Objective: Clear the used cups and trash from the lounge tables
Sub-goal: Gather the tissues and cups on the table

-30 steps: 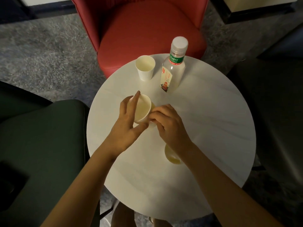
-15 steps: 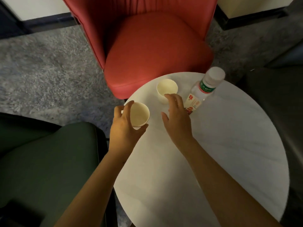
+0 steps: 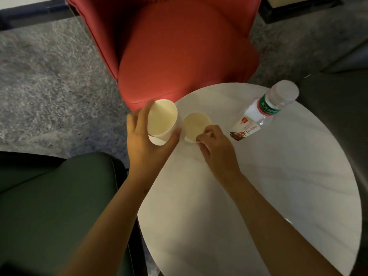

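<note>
My left hand (image 3: 146, 144) grips a stack of white paper cups (image 3: 162, 120) at the left edge of the round white table (image 3: 278, 186), fingers and thumb curled round its wall, mouth tilted toward me. Just to its right a second white paper cup (image 3: 196, 125) is tipped toward the stack, and my right hand (image 3: 216, 149) pinches its near rim. A clear plastic water bottle (image 3: 260, 114) with a white cap and green label stands at the table's far right.
A red armchair (image 3: 179, 50) sits behind the table. A dark green chair (image 3: 57, 206) is at the left and a dark seat (image 3: 342, 108) at the right. Grey carpet (image 3: 49, 86) covers the floor.
My right hand reached forward and took hold of the far cup, tipping it. My left hand carried its cups up beside it. The view shifted left.
</note>
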### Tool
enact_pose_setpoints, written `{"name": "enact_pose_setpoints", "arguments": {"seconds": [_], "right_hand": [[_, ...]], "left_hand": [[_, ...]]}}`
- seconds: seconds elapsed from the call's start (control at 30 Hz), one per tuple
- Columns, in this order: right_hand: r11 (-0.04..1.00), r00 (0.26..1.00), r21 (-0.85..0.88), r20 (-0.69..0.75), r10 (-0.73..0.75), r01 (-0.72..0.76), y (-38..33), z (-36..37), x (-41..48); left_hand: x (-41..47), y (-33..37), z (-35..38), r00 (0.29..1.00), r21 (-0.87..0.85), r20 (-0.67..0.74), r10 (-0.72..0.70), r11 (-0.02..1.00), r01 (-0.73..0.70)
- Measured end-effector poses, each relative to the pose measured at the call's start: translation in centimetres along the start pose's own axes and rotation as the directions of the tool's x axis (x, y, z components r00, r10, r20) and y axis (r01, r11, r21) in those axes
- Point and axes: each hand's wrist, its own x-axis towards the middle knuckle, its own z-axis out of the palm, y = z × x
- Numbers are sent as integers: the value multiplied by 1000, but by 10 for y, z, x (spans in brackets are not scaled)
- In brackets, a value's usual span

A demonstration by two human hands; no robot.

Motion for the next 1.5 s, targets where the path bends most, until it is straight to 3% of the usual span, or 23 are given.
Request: {"name": "enact_pose_setpoints", "arguments": {"seconds": [0.17,0.3,0.67,0.8,0.97,1.23,1.37,1.5], "right_hand": [[999,999,41,16,-36,35,-9,-8,-24],[998,999,40,-7,-50,50,-10,-16,-45],[963,993,271,-110,36,-5,7,-37,-105],[935,984,340,-98,148,-107,10,-41,-120],[870,966,430,22,258,-242,10,-41,-121],[898,989,422,-18,147,-126,10,-45,-125],[907,995,411,4,98,-90,13,-54,-133],[968,996,234,37,78,-85,25,-69,-150]], "left_hand": [[-7,22,-6,1000,-115,-6,5,993,-6],[-31,27,4,995,-18,99,32,999,-30],[-88,34,37,987,-128,91,-136,981,147],[-100,39,48,978,-132,107,-181,972,194],[-120,39,55,985,2,125,-121,993,122],[-142,42,59,969,113,242,-45,993,18],[-149,45,56,975,147,217,-47,989,15],[-165,51,62,984,165,163,-73,985,46]]}}
